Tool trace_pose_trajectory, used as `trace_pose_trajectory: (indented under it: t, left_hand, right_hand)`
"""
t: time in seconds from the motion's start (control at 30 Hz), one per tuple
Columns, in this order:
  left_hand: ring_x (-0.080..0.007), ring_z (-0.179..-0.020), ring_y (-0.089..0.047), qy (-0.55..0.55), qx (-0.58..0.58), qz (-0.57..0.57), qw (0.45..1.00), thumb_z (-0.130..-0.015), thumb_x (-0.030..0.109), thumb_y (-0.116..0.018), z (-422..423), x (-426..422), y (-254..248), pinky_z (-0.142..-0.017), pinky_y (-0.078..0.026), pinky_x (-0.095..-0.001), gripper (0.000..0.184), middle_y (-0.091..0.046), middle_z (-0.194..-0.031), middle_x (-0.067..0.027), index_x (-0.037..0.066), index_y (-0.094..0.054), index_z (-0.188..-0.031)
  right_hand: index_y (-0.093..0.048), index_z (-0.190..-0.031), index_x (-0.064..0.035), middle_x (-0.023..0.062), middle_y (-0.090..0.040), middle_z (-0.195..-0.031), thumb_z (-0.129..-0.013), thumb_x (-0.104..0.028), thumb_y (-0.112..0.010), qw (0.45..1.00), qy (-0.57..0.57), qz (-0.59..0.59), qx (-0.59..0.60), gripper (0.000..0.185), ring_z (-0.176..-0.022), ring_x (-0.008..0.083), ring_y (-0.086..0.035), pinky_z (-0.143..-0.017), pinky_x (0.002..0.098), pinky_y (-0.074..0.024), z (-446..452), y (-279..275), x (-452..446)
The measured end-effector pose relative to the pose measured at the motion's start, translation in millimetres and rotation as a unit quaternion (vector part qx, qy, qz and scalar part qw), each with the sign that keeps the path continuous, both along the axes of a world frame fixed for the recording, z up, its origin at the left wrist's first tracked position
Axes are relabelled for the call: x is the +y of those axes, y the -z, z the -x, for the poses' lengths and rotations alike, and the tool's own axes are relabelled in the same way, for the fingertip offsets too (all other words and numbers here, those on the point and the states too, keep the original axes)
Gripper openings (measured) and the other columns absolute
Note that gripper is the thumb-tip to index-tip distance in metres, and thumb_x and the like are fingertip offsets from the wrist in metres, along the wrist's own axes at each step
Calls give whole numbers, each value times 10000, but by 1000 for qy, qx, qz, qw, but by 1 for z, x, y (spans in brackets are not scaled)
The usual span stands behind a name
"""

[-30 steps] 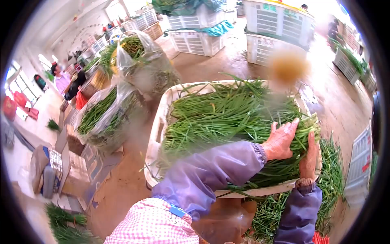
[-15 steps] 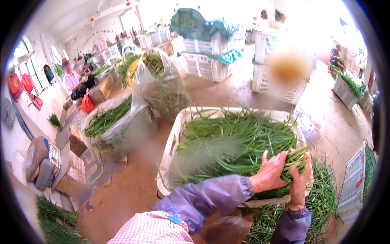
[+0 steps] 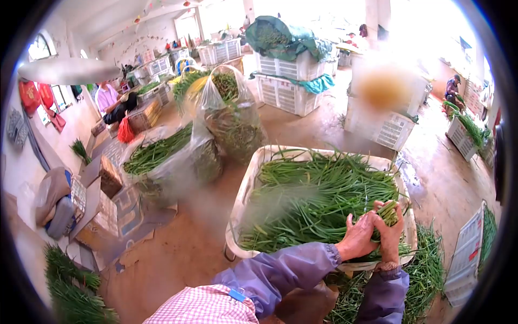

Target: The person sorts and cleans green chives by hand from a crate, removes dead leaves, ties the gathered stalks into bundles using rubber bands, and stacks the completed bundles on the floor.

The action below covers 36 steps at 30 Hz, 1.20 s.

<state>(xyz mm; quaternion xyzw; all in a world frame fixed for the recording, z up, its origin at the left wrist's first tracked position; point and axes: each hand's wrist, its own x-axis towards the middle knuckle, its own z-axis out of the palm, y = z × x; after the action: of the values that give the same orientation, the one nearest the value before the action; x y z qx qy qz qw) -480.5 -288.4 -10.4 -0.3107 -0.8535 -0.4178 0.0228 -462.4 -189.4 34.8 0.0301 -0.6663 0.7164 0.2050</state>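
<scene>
A white plastic crate [image 3: 238, 218] in front of me is heaped with long green leafy stalks [image 3: 318, 189], which look like chives. At the crate's near right corner, my right hand [image 3: 390, 233] is closed round a bunch of green stalks [image 3: 387, 214], its cut ends pointing up and away. Pressed against the same bunch, my left hand [image 3: 358, 236] curls its fingers round it from the left side. The leafy part of the bunch is hidden behind my hands and merges with the heap.
Loose green stalks [image 3: 423, 264] lie beside and below the crate. Left of it stand clear plastic bags [image 3: 181, 170] of greens and cardboard boxes [image 3: 100, 221]. Stacked white crates [image 3: 283, 92] stand behind. Another white crate [image 3: 462, 259] is at right. Two people sit farther off.
My hands have drawn closer together round the bunch; the right hand's fingers now wrap over its cut ends. The view has shifted slightly, moving the background right.
</scene>
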Motion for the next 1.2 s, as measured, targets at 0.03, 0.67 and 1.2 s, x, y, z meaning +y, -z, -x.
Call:
trace_pose_trajectory:
  t: [0.03, 0.67, 1.2]
  left_hand:
    - [-347, -1251, -386, 0, 4, -16, 1000, -645, 260, -769, 1, 1, 1, -974, -203, -682, 988, -392, -1313, -183, 9, -161, -1382]
    - [-415, -1288, -314, 9, 24, 95, 995, -727, 267, -673, -9, 1, -5, -1037, -210, -607, 875, -299, -1381, -287, -107, -197, -1358]
    - [-368, -1271, -329, 167, -95, -15, 981, -842, 260, -464, -17, 136, 87, -1086, -242, -431, 624, -318, -1404, -257, -62, -311, -1355]
  right_hand:
    - [-503, -1009, -45, 96, -611, -1096, -717, 26, -656, 1000, -2, 6, 10, 337, -899, 115, -562, -804, 253, -469, 1, 2, 2]
    - [-554, -1052, -44, 59, -634, -954, -747, 35, -631, 996, -41, 61, -44, 325, -890, 161, -605, -822, 298, -474, 23, 17, 50]
    - [-591, -1047, -20, 33, -634, -896, -794, -36, -662, 993, 45, 26, -107, 264, -747, 128, -600, -653, 272, -496, 44, 16, 57]
